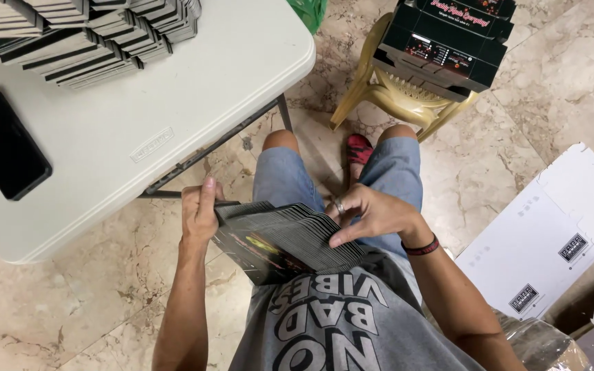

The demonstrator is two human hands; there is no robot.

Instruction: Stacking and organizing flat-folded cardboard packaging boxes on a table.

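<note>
I sit with a thick stack of flat black printed cartons (pixel 287 240) resting on my lap against my grey shirt. My left hand (pixel 199 214) grips the stack's left end, thumb on top. My right hand (pixel 369 214), with a ring and a dark wristband, lies across the fanned top edges, fingers spread over them.
A white folding table (pixel 173 110) stands at my left with a black phone (pixel 5 144) and fanned piles of the same flat cartons (pixel 84 38). Ahead, a yellow plastic chair (pixel 396 96) carries assembled black boxes (pixel 448 41). A flattened white cardboard sheet (pixel 551 233) lies on the marble floor at right.
</note>
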